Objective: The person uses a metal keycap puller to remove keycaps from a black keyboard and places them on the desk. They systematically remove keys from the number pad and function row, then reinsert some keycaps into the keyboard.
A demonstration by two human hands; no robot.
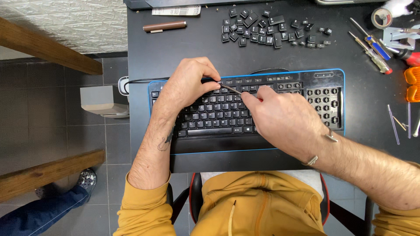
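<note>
A black keyboard (323,78) with a blue edge lies on the dark desk in front of me. Its number pad shows bare key sockets. My left hand (188,83) rests on the keyboard's upper left rows, fingers curled down on the keys. My right hand (284,120) holds a thin screwdriver (230,89) with a red handle; its metal tip points left, under a key near my left fingertips. A pile of several loose black keycaps (262,28) lies on the desk behind the keyboard.
Two screwdrivers (372,48) and a tape roll (381,17) lie at the back right, an orange object (412,83) at the right edge. A brown pen (164,26) sits at the back left. Thin rods (396,124) lie right of the keyboard. A grey box (103,100) stands on the floor left.
</note>
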